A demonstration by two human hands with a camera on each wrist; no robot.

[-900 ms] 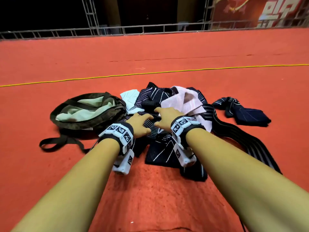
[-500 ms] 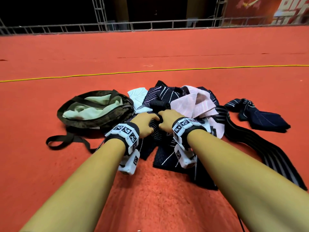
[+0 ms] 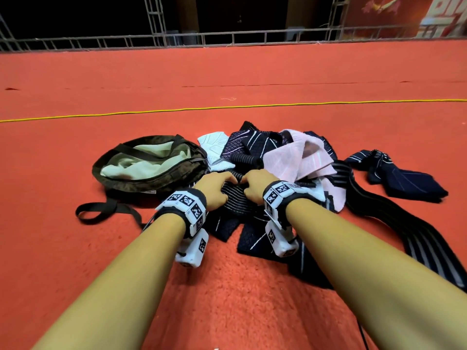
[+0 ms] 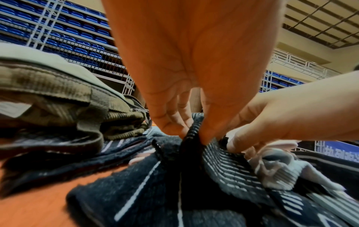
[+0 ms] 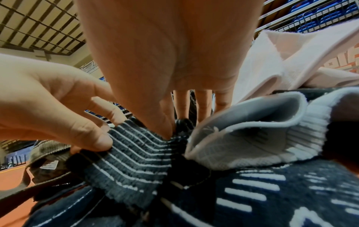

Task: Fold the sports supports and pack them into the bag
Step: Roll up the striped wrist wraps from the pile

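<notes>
Floor: red carpet (image 3: 75,248), lower frame.
Striped wrap (image 3: 233,198): pinched by left hand (image 3: 214,189) and right hand (image 3: 255,188); ends hidden.
Bag (image 3: 151,183): partly cut off in wrist views.

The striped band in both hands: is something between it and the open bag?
Nothing visible blocks the way. The striped band, pinched by left hand and right hand, lies beside the bag, whose mouth is open.
</notes>
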